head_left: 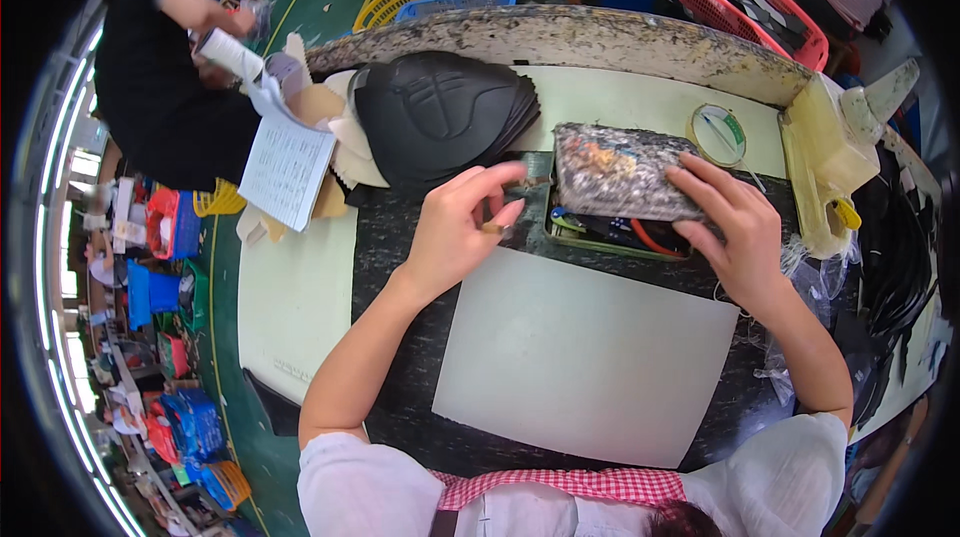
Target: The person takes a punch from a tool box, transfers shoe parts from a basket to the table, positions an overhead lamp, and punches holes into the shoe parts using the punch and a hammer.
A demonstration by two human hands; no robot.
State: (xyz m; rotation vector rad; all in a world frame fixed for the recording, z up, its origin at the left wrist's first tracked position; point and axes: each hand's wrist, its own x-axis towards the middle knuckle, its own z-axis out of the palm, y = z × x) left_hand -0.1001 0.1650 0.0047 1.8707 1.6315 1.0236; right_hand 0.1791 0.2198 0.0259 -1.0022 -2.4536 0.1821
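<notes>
My right hand [735,222] grips the right edge of a fuzzy, speckled grey slab [625,172], fingers on top and thumb at its lower edge. Like a lid, the slab lies over a shallow metal box [610,244]. Through the gap at the front, several tools show, among them orange-red handles [655,235] and a green-and-blue tool [568,223]. Left of the box is my left hand [465,227], its fingers curled in a pinch. Something small and brownish shows at its fingertips, too small to name. A pale rectangular sheet [590,357] lies in front of both hands.
Black shaped pieces [440,112] are stacked at the back left, beside a written paper [287,169]. A tape roll [718,134] and a yellowed plastic container [825,157] stand to the right. A raised wooden edge [600,37] borders the back. A person [165,77] stands at far left.
</notes>
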